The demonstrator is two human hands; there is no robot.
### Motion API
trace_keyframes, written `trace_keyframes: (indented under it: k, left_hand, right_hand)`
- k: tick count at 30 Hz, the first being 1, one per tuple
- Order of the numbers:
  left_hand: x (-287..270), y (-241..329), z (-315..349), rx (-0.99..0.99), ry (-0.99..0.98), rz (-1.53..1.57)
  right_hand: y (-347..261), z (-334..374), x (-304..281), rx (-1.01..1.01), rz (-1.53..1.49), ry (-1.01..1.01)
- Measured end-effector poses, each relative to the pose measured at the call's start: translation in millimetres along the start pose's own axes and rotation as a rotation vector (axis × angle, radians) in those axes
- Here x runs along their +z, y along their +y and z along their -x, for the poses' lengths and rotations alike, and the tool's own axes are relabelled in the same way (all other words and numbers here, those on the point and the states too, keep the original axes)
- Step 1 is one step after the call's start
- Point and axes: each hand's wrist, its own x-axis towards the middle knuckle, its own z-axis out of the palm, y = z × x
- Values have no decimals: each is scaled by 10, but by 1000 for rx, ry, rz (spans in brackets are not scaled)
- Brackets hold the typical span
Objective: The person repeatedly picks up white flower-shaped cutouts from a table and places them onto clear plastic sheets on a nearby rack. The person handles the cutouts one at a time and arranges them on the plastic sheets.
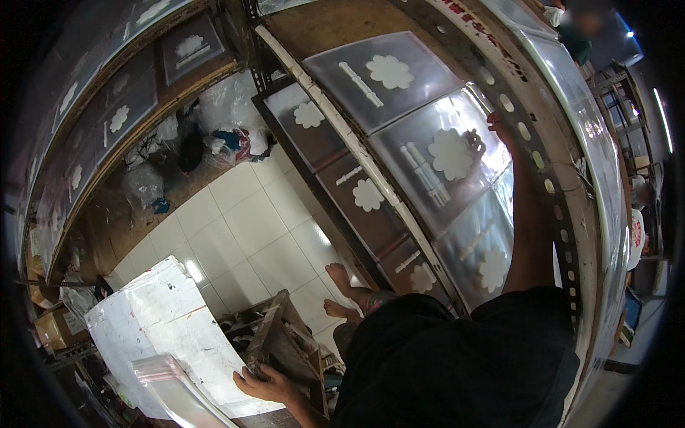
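Note:
My right arm reaches to the far right side of the long table, where my right hand (499,130) has its fingers closed at the edge of a shiny clear plastic sheet (407,175). White scalloped and bar-shaped prints mark that sheet, and the hand's reflection shows in it. Beyond it lies a similar printed sheet (328,75); a third sheet (464,246) lies nearer me. Low on the left, my left hand (270,385) hangs with its fingers apart beside a worn wooden frame (270,324) and over the edge of a white board (157,307). I see nothing in it.
A stack of clear plastic bags (182,392) lies on the board. Across the tiled floor (250,207), another long table (135,93) bears printed sheets, with loose plastic (228,100) below. A perforated metal rail (531,143) runs along my right. Another person (578,39) is at the far right.

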Motion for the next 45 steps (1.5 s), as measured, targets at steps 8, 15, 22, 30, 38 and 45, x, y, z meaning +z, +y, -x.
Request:
trace_keyframes:
  k: [8, 15, 22, 30, 38, 45]
  left_hand:
    - [26, -24, -21, -8, -18, -21]
    - [4, -21, -6, -11, -25, -40]
    - [-28, 26, -36, -14, -29, -27]
    - [-29, 6, -27, 15, -19, -50]
    - [36, -73, 23, 7, -23, -31]
    - [9, -51, 11, -25, -36, -25]
  right_hand:
    - [346, -119, -174, -11, 148, 101]
    - [282, -56, -51, -42, 321, 167]
    - [40, 205, 140, -105, 653, 318]
    - [-444, 307, 407, 77, 779, 285]
    - [-385, 149, 367, 39, 888, 196]
    - [-792, 400, 593, -21, 802, 203]
